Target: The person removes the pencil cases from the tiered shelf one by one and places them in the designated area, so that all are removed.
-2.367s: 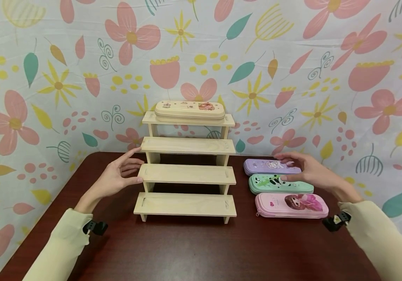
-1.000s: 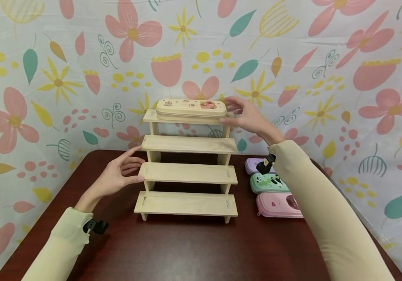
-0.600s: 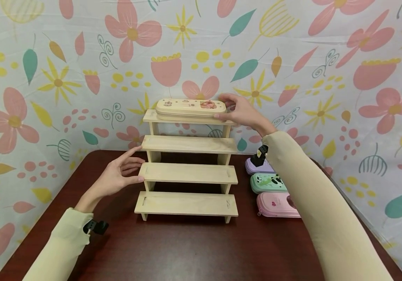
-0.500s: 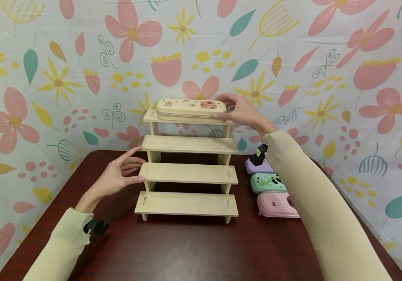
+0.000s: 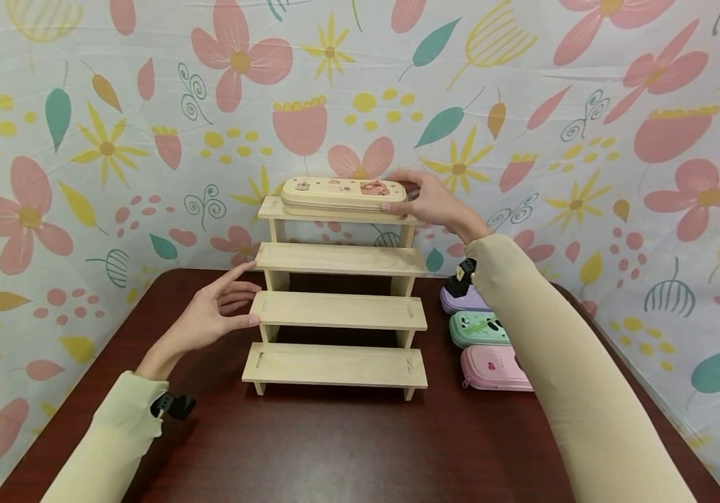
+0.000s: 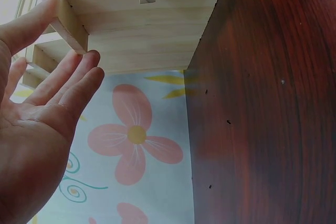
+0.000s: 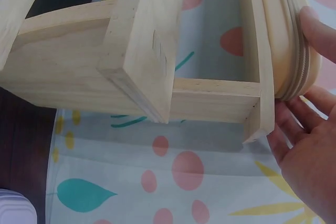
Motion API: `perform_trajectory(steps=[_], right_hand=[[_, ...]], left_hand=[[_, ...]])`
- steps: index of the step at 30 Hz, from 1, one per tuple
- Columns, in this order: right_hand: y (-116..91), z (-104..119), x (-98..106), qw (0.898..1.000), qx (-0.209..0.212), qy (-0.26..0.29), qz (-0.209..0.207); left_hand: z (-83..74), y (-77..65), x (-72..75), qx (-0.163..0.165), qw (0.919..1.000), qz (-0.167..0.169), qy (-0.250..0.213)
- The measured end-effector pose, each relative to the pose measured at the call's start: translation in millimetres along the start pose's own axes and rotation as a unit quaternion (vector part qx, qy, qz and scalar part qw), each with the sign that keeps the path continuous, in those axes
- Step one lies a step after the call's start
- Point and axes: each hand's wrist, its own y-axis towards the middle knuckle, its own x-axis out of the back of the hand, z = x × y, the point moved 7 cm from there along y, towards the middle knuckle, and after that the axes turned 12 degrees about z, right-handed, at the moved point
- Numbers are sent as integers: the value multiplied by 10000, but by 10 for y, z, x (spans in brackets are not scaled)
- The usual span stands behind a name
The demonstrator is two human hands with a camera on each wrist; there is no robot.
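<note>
A cream pencil case (image 5: 335,195) with printed pictures lies along the top step of a pale wooden stepped rack (image 5: 335,367). My right hand (image 5: 429,199) holds its right end, thumb on the front side and fingers round behind. The right wrist view shows the thumb on the zip side of the case (image 7: 286,35), with fingertips close by the end of the step. On the rack's left side, my left hand (image 5: 209,314) pinches the end of a middle step, thumb at its front corner and fingers at its back corner. The index fingertip reaches the step above.
Purple (image 5: 461,302), green (image 5: 476,327) and pink (image 5: 495,367) pencil cases lie in a row to the right of the rack, partly covered by my right sleeve. The table (image 5: 335,447) is dark reddish wood. A flower-printed cloth (image 5: 523,105) hangs behind it.
My right hand has left the pencil cases on the table and reached up and left to the cream case, taking its right end. The left hand has stayed on the rack.
</note>
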Motion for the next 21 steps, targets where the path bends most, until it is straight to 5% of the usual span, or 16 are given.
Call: perform_trajectory(steps=[21], right_hand=[[-43,-23,4,9997,-195,41,161]], left_hand=[[15,-1,7,-11,10000,10,-42]])
